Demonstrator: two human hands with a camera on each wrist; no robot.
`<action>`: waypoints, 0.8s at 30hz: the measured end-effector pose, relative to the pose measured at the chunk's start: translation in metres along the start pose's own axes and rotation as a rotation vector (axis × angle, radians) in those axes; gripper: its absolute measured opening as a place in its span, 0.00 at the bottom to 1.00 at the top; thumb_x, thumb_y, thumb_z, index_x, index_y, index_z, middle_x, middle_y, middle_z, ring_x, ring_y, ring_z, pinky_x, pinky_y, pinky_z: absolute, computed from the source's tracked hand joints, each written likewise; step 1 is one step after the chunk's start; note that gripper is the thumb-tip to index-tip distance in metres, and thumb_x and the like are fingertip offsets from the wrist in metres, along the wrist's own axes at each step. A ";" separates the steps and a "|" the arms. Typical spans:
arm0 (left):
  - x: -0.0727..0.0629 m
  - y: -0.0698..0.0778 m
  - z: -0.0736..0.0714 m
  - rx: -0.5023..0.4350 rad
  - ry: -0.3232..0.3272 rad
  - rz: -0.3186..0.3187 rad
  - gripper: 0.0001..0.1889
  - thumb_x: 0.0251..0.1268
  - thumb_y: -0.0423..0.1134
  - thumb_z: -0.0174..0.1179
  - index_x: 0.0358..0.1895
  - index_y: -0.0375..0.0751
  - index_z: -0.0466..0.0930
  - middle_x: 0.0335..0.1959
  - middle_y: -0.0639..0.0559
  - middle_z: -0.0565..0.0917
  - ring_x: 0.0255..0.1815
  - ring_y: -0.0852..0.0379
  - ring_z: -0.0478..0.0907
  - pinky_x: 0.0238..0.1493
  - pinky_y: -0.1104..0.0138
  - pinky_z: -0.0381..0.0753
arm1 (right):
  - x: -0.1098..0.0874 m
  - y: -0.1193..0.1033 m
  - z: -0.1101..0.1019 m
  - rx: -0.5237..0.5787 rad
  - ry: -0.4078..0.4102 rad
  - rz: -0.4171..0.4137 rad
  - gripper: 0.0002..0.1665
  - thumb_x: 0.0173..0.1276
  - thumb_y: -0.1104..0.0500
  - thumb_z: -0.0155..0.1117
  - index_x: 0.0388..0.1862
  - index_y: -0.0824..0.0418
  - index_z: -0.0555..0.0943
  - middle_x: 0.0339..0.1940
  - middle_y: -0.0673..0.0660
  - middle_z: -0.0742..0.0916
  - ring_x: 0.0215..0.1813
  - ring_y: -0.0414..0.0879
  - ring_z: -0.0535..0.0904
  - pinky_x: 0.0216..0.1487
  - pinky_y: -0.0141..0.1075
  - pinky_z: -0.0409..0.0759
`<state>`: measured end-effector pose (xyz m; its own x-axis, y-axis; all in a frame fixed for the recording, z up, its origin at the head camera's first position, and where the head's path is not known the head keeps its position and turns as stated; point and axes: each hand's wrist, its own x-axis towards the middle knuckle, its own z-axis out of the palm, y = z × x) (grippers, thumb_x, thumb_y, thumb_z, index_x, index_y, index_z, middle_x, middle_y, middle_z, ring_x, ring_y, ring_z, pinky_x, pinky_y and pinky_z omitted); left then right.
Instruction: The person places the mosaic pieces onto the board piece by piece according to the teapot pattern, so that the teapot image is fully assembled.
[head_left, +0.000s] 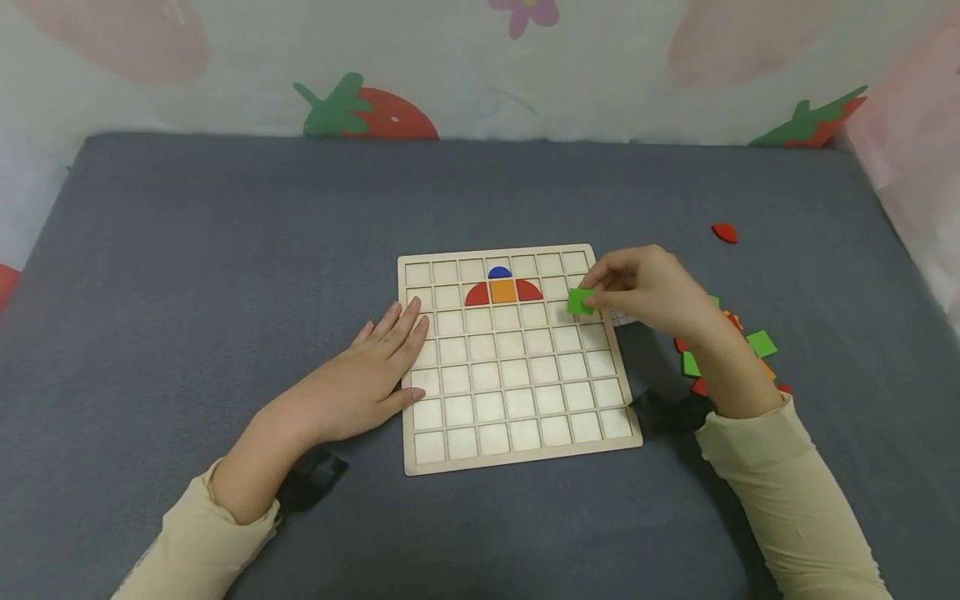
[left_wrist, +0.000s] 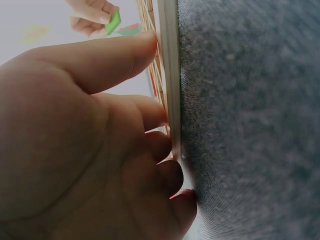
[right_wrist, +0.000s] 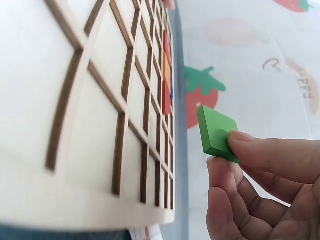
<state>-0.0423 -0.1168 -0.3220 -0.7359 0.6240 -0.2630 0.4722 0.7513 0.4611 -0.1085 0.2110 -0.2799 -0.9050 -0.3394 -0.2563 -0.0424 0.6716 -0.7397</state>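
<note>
A pale wooden grid board (head_left: 491, 408) lies on the dark cloth. In its upper rows sit a blue half-round piece (head_left: 499, 272), an orange square (head_left: 503, 291) and a red quarter-round piece (head_left: 477, 294) on the left, with another red one (head_left: 528, 290) on the right. My left hand (head_left: 360, 383) rests on the board's left edge, fingers straight and spread. Between thumb and fingertips, my right hand (head_left: 648, 287) pinches a green square tile (right_wrist: 217, 131) over the board's upper right cells. In the right wrist view the tile is tilted and held above the grid.
Right of the board, partly hidden by my right forearm, lies a loose pile of red, orange and green pieces, including a green tile (head_left: 762, 343). A lone red piece (head_left: 724, 233) lies farther back. A printed sheet (head_left: 622, 319) peeks out from under the board's right edge.
</note>
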 end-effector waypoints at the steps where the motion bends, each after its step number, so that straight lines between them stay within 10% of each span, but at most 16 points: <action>1: 0.000 0.000 0.000 0.005 0.000 -0.001 0.39 0.72 0.46 0.50 0.74 0.32 0.39 0.76 0.41 0.34 0.75 0.44 0.29 0.70 0.46 0.41 | 0.000 -0.002 0.001 -0.001 -0.004 -0.003 0.09 0.62 0.63 0.66 0.41 0.65 0.82 0.35 0.58 0.83 0.38 0.49 0.80 0.39 0.37 0.78; 24: 0.005 -0.003 0.001 -0.004 0.014 -0.017 0.41 0.71 0.47 0.52 0.73 0.29 0.39 0.75 0.39 0.34 0.75 0.45 0.32 0.71 0.48 0.42 | 0.043 -0.030 0.040 0.003 -0.136 -0.158 0.05 0.59 0.68 0.68 0.35 0.67 0.83 0.30 0.56 0.85 0.34 0.47 0.79 0.39 0.36 0.76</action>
<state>-0.0473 -0.1161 -0.3253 -0.7507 0.6078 -0.2589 0.4575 0.7610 0.4600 -0.1288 0.1502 -0.2937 -0.8217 -0.5264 -0.2183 -0.1780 0.6008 -0.7793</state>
